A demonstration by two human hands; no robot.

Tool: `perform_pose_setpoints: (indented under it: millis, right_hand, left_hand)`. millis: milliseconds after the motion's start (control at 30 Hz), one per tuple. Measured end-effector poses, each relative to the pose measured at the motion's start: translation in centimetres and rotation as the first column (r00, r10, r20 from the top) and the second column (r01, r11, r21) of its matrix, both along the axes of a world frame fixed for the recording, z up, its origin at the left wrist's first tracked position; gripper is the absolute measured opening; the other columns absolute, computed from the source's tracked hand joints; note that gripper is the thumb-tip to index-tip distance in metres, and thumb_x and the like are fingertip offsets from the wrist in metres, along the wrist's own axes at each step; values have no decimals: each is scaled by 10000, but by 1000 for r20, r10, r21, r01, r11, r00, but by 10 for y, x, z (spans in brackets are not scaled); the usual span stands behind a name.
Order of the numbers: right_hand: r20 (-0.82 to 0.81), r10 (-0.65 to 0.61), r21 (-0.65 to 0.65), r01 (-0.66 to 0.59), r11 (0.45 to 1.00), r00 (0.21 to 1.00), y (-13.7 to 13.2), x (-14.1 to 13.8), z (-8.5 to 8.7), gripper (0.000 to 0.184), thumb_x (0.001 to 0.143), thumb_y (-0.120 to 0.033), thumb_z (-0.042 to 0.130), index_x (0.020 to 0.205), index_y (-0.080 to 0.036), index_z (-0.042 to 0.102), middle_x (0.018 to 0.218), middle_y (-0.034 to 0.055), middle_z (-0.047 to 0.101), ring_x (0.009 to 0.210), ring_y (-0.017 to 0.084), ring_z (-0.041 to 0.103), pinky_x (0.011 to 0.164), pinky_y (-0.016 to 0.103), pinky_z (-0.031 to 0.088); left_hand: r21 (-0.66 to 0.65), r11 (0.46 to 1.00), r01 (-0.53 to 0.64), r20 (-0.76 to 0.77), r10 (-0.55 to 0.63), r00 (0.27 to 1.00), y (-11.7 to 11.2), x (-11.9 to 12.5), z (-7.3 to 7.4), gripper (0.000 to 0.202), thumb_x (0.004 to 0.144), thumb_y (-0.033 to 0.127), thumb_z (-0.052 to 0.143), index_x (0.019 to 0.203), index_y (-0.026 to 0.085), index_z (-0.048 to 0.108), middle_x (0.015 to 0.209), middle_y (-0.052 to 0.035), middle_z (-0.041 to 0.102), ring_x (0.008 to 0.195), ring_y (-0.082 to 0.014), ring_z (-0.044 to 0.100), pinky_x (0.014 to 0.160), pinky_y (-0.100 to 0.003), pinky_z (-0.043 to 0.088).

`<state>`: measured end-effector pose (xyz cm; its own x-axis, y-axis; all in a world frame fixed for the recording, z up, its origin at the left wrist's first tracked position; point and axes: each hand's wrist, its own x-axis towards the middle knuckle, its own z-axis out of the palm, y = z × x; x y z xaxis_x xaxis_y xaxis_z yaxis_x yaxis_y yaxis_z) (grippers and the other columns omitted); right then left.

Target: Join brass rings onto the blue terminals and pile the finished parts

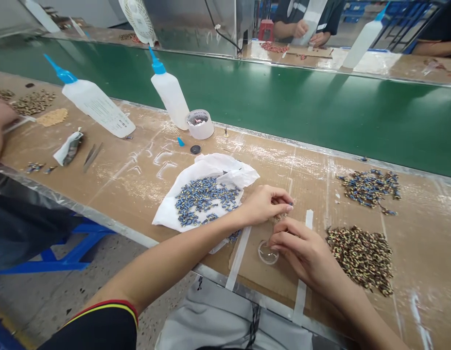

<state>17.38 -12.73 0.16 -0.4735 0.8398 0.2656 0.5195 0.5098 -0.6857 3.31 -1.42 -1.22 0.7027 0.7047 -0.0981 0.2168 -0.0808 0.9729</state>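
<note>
My left hand [264,204] is curled in a pinch on a tiny blue part at its fingertips. My right hand [302,248] lies just below it, fingers bent and closed toward the same spot; what it holds is too small to name. Both hover over a brown cardboard mat [313,192] on the bench. A small clear dish [268,253] sits under my right fingers. Left of my hands, a white plastic bag [207,167] lies spread with a heap of small blue parts [201,198] on it.
Two piles lie at right: blue parts [371,187] and striped brown ones [362,257]. Squeeze bottles with blue nozzles [96,104] [170,95], a tape roll [199,124] and tweezers [91,155] sit at left. A green conveyor belt [284,102] runs behind. Other people work opposite and at far left.
</note>
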Motion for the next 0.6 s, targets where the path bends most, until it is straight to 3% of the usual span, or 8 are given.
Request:
perform_pose_setpoints:
  millis: [233, 467, 600]
  right_hand:
    - [74, -33, 114, 24, 993, 997, -1, -2, -2, 264, 940, -50, 399, 878, -201, 606, 845, 56, 593, 748, 162, 513, 651, 283, 417]
    - [-56, 15, -163, -24, 986, 998, 0, 5, 8, 175, 956, -149, 483, 877, -216, 624, 947, 60, 590, 853, 171, 572, 741, 293, 468]
    - [-256, -97, -275, 24, 961, 962, 1, 7, 10, 131, 956, -198, 522, 874, -221, 623, 980, 51, 653, 937, 177, 619, 831, 305, 485]
  left_hand:
    - [-43, 999, 13, 19, -13, 1000, 1, -1, -4, 144, 816, 207, 663, 925, 117, 690, 740, -27, 689, 619, -103, 608, 629, -239, 506]
    - [30, 1000, 5, -36, -4, 999, 0, -2, 1, 145, 802, 208, 674, 914, 124, 709, 788, -49, 721, 726, -133, 644, 688, -247, 503]
    - [75, 997, 26, -67, -21, 998, -1, -3, 2, 138, 810, 217, 664, 901, 124, 710, 804, -53, 728, 754, -142, 655, 705, -249, 496]
